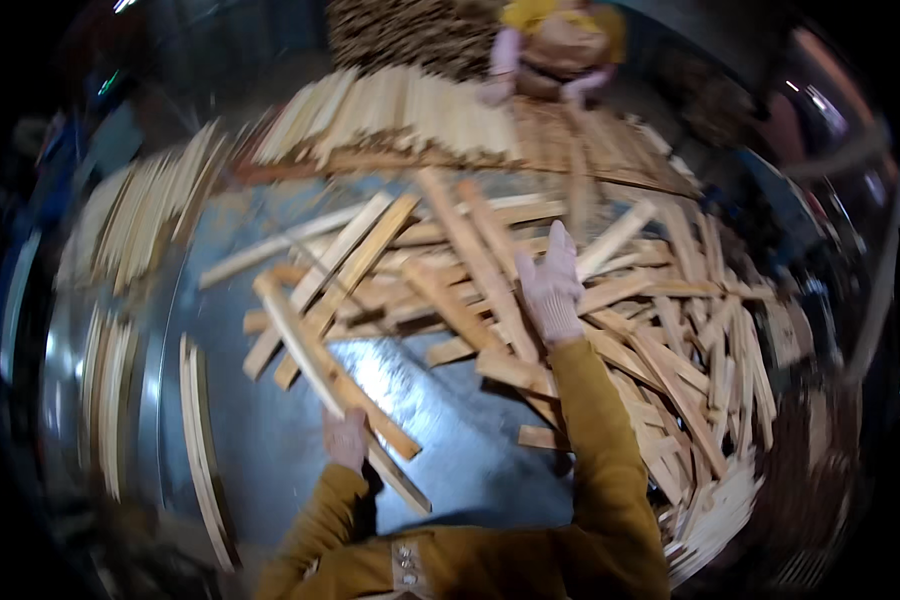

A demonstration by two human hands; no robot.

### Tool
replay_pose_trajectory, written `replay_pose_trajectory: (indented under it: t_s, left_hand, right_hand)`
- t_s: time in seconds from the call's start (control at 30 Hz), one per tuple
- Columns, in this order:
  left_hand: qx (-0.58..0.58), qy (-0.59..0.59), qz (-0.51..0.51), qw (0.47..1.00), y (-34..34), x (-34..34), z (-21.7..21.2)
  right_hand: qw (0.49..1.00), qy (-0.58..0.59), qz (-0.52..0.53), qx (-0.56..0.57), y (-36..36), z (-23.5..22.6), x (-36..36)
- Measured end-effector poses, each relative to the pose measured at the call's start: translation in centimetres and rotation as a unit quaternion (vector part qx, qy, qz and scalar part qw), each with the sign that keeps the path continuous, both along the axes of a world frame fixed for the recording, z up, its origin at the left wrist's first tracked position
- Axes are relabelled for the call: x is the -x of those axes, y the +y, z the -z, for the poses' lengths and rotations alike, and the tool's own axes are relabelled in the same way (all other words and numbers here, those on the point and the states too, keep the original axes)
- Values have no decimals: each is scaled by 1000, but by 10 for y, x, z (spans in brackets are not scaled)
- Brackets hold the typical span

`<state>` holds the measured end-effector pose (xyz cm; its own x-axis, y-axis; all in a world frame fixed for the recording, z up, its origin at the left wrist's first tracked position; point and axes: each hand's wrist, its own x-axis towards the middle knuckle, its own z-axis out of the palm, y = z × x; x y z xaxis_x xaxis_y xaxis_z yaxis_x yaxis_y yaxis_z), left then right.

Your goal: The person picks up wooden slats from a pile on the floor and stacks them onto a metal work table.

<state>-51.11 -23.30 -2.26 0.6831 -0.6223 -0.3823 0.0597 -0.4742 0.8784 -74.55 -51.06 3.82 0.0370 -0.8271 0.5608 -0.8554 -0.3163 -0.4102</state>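
My left hand (345, 438), in a pale knit glove, is closed around a long narrow wooden slat (305, 345) that slants from the upper left down toward me. A wider orange-brown slat (370, 410) lies against it; whether the hand grips this one too is unclear. Farther off and to the right, my right hand (553, 290), also gloved, reaches over a loose pile of wooden slats (460, 310). Its fingers are stretched out and apart, with nothing seen between them. Below the left hand is a shiny metal tabletop (470, 460).
Pale slats stand in rows at the far side (400, 110) and far left (150, 220). Two slats (202, 450) lie along the left. A tangled heap of slats (710, 370) fills the right. Across the table, a person in pink sleeves (560, 50) handles the far row.
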Motion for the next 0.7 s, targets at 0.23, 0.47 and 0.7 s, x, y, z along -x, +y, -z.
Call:
replay_pose_trajectory:
  t_s: [0.23, 0.47, 0.7]
  left_hand:
    - [163, 395, -70, 902, 35, -28, -1]
    - [290, 560, -104, 769, 71, -81, 28]
    - [30, 276, -97, 956, 79, -110, 2]
  right_hand:
    - [977, 149, -150, -18, 155, -10, 37]
    - [872, 175, -312, -335, 230, 31, -90]
    - [790, -130, -373, -469, 240, 93, -135]
